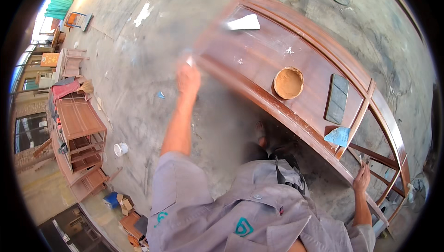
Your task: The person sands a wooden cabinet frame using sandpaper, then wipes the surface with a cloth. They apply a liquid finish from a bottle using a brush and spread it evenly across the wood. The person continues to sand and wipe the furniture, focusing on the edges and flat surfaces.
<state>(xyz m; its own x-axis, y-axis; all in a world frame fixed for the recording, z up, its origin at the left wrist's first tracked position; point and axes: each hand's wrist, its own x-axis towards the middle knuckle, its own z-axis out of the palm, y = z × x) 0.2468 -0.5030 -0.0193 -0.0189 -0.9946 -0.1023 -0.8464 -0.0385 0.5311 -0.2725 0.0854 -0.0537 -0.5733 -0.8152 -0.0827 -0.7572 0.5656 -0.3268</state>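
Gripping a blurred pale object (189,60), the left hand (188,80) lies just beyond the left end of the wooden panel (314,83), whose long axis slants down rightward toward the right hand (361,179), its grasp unclear.

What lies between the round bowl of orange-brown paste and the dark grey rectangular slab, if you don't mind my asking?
In the head view, only a bare stretch of the reddish-brown wooden panel lies between the bowl and the slab.
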